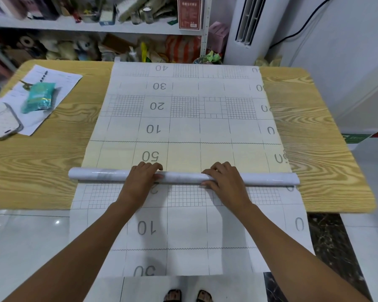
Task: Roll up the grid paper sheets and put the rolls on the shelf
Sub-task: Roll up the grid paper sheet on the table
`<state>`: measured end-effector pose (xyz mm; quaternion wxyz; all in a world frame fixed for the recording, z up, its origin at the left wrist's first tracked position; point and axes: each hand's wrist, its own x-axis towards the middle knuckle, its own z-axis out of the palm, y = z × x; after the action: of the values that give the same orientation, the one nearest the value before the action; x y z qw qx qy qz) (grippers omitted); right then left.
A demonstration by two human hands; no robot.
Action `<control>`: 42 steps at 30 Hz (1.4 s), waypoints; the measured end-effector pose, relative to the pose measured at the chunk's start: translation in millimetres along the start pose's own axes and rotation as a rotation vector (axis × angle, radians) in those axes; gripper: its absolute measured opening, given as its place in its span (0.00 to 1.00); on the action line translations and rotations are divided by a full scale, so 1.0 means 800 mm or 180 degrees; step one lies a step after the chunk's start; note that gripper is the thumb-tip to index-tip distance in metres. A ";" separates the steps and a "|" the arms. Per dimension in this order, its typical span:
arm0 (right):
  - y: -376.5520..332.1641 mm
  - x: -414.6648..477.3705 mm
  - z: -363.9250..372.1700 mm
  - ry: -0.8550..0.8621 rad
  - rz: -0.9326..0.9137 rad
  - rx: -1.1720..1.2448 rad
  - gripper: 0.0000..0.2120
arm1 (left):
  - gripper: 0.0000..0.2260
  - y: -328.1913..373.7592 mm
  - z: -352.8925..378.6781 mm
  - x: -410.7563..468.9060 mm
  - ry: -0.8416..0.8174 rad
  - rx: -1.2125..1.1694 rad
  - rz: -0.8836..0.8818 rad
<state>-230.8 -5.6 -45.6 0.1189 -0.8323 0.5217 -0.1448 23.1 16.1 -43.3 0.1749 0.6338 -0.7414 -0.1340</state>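
Note:
A long white grid paper sheet [183, 110] with printed numbers lies across the wooden table [52, 166] and hangs over its near edge toward the floor. A glossy white roll [181, 178] lies crosswise on the sheet near the table's front. My left hand [143, 178] grips the roll left of centre, fingers curled over its far side. My right hand [222, 177] grips it right of centre the same way. The shelf [92, 27] stands behind the table, crowded with items.
On the table's left lie printed papers [59, 83], a teal packet [39, 98] and a phone [3, 124]. A white floor air conditioner [242, 29] stands at the back right. Tiled floor and my sandalled feet [188, 296] are below.

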 end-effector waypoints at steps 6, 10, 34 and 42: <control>0.004 0.002 -0.007 -0.0057 0.0135 0.0340 0.15 | 0.24 -0.004 -0.003 -0.007 -0.0276 -0.0893 -0.0215; 0.000 0.005 -0.012 -0.0058 0.0279 0.0472 0.11 | 0.22 -0.008 -0.008 -0.005 -0.0314 -0.0789 -0.0071; 0.004 0.000 -0.006 0.0021 0.0046 0.0281 0.21 | 0.14 -0.009 -0.015 0.005 -0.0093 -0.0041 0.0187; 0.012 0.000 -0.002 -0.0005 0.0051 0.0288 0.13 | 0.08 -0.001 -0.012 -0.005 -0.0059 -0.0025 0.0010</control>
<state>-239.5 -9.8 -47.2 0.1581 -0.8219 0.5212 -0.1666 28.1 20.5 -35.4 0.1708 0.6307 -0.7434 -0.1426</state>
